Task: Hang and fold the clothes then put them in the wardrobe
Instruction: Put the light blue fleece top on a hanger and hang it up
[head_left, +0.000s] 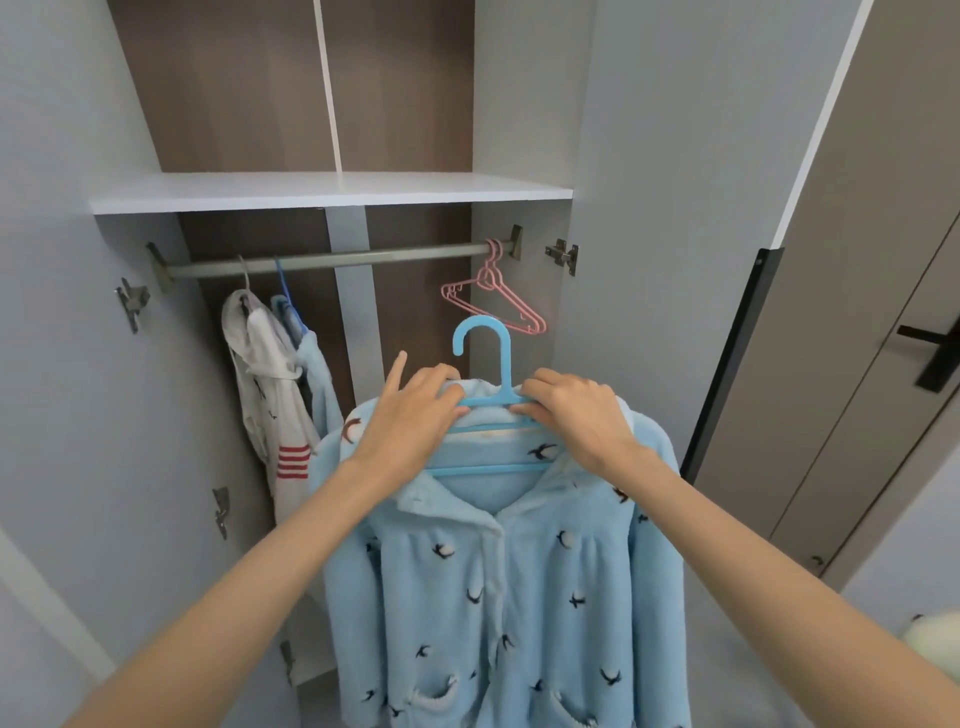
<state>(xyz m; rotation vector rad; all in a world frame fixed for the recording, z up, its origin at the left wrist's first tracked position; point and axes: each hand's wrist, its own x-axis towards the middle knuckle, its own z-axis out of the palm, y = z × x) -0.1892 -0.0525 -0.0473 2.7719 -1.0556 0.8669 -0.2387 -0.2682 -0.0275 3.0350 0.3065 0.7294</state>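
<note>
White cloth with red stripes marks the garment (270, 395) hanging at the far left of the wardrobe (519, 130) rail (332, 258). It touches a pale blue garment (318, 376) hung just beside it. Next comes my left grip (415, 410), closed over the left shoulder of the blue hanger (483, 340), with the fingers curled round the bar and collar and the forefinger sticking up. The hanger's hook stands upright below the rail, apart from it and in front of the open wardrobe. A blue fleece top (498, 587) with small dark birds drapes from this hanger, buttoned down the front, and its sleeves fall at both sides. Behind the hook, two pink hangers (493, 296) hang bare near the right end of the rail. My right grip (576, 415) pinches the hanger's top bar just right of the hook, fingertips curled under it and palm resting on the top's right shoulder. Further right stands a grey door (857, 312) with a black handle (930, 358).
</note>
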